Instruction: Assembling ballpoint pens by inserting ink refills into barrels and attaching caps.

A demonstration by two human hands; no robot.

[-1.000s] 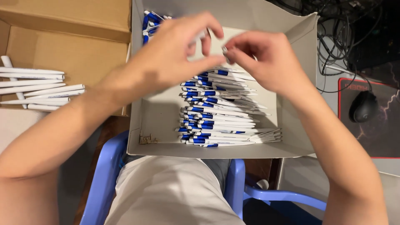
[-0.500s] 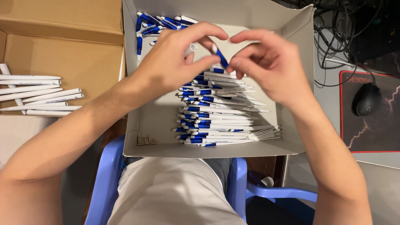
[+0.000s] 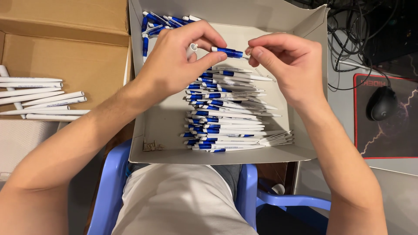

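The left hand's [image 3: 176, 65] fingers pinch the left end of a blue pen part [image 3: 230, 52], a white tube [image 3: 192, 48] tucked in the same grip; the right hand's [image 3: 289, 65] fingers pinch what seems its thin tip. Its long axis lies level, left to right, above the pile of pens [image 3: 230, 113] in the grey box [image 3: 165, 126].

Your left hand [image 3: 174, 65] and right hand [image 3: 289, 65] are bare, with no rings, gloves or watch on them. Both forearms are uncovered too, no sleeves reaching into view. Below them you wear a plain light grey garment [image 3: 183, 200] over your lap, smooth and unmarked.
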